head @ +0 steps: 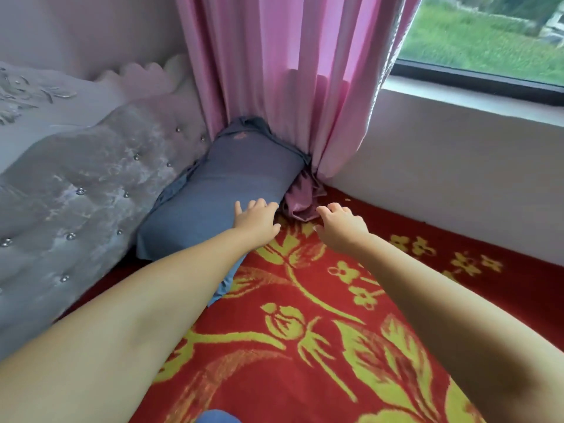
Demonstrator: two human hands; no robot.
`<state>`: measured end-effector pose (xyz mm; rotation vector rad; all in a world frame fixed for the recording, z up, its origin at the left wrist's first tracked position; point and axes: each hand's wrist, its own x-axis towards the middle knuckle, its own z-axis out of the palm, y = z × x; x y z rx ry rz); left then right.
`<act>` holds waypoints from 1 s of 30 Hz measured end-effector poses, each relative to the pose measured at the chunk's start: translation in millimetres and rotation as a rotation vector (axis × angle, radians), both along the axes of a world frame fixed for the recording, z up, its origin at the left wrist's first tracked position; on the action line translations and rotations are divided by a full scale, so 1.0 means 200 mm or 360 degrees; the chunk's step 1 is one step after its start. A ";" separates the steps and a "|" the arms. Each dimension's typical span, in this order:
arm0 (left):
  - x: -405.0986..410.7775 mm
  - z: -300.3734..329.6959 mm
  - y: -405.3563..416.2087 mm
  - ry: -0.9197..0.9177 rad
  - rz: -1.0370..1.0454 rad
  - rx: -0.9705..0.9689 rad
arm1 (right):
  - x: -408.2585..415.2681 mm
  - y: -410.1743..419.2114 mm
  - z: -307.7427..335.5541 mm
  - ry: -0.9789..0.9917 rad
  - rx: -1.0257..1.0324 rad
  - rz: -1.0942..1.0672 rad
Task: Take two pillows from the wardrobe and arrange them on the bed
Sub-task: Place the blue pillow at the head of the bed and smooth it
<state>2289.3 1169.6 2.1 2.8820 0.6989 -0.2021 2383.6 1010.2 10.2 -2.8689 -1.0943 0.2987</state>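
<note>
Pillow point(225, 190) lies at the far left against the headboard point(91, 190); our left hand point(256, 221) rests open-fingered on it; right hand point(341, 227) hovers open, empty; we judge the second pillow comes next.

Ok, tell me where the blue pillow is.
The blue pillow lies on the red blanket against the tufted headboard, its far end under the pink curtain.
</note>
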 end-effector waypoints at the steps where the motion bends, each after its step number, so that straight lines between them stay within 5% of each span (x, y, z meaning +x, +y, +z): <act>1: 0.02 -0.02 -0.08 -0.0031 0.0025 -0.0017 | 0.01 -0.05 -0.01 -0.0001 0.0002 0.0027; 8: -0.12 -0.21 -0.34 0.0064 0.0227 -0.0137 | -0.07 -0.19 -0.16 0.0152 -0.0106 0.0246; 18: -0.96 -0.22 0.11 0.0009 0.0799 -0.0061 | -0.57 0.38 -0.20 0.0088 -0.0254 0.0589; 30: -1.32 -0.42 0.44 0.0243 0.0351 -0.0218 | -1.19 0.54 -0.40 0.0281 -0.0327 0.0178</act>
